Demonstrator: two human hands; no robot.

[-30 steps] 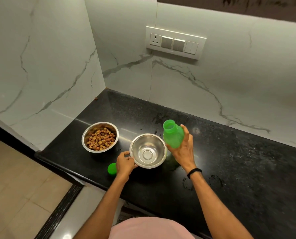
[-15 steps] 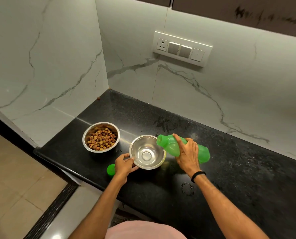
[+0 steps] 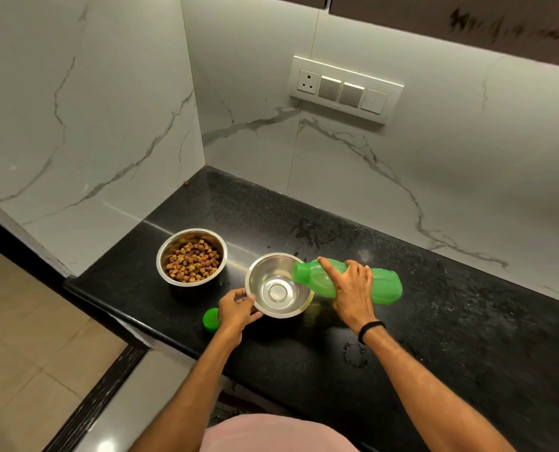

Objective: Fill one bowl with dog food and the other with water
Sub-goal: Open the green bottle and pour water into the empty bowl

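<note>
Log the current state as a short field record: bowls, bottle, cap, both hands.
food bowl: steel, holds brown kibble, rear left on black counter
second bowl: steel, no water visible inside
green bottle: uncapped, tipped on its side, mouth over second bowl's rim
green cap: on counter near front edge, left of left hand
left hand: gripping second bowl's near rim
right hand: wrapped around bottle

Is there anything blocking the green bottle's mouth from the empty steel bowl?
Nothing visible. The green bottle, tipped in the right hand, has its open mouth over the empty bowl; its cap lies on the counter.
</note>
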